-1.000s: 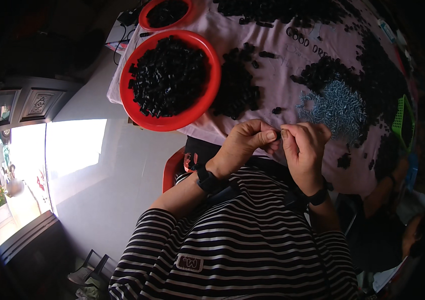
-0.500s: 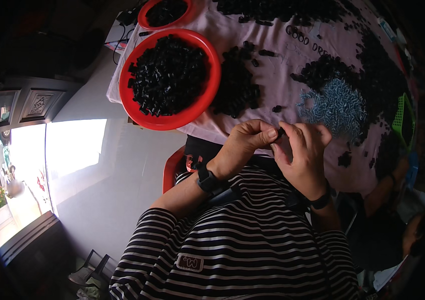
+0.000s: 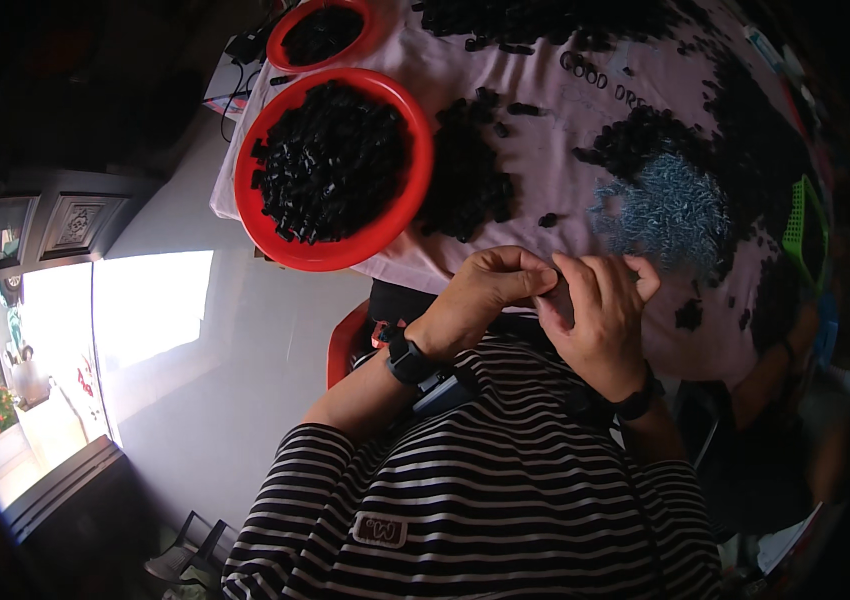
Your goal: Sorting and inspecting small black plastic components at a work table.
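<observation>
Pinching something too small to make out, the left hand [image 3: 480, 300] and right hand [image 3: 600, 315] are meeting fingertip to fingertip at the table's [image 3: 545, 130] near edge; steady, close grips are serving best

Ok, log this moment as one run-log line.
left hand: pinching, fingertips meeting right | right hand: pinching, held item hidden | near: red bowl of black parts, silver screw pile
</observation>
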Available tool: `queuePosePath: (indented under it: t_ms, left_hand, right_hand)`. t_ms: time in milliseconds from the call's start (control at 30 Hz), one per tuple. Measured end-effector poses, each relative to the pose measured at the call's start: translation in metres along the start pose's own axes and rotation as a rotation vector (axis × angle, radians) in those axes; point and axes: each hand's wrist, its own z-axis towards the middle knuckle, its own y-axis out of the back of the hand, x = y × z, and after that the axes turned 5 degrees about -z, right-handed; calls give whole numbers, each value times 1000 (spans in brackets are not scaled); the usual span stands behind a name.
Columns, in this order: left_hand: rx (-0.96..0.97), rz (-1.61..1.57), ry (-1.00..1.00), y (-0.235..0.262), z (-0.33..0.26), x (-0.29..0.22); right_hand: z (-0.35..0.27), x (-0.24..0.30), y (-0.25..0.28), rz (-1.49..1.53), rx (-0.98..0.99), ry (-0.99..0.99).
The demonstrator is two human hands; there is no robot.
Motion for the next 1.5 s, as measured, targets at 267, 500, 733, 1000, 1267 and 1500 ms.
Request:
queuePosePath:
  t_ms: [267,500,733,1000,1267,1500]
  left_hand:
    - [-60,204,31,-2,-7,-2]
    - [11,219,119,3,-8,1]
    - [-90,102,168,3,-10,3]
    - [-64,95,92,10,-5,1]
    - [-47,38,104,15,-7,1]
    - [-28,117,94,9,-7,0]
  right_hand:
    - [-4,-7,-4,-41,-24,40]
    - [-15,-7,-10,28,-75,126]
    - [-16,-27,-11,269,94,-37]
    - [-25,-87,-58,-109,-138,-136]
    - [-28,-99,-61,-49,-173,-292]
    - [-20,-92,-59,-75,-117,-164]
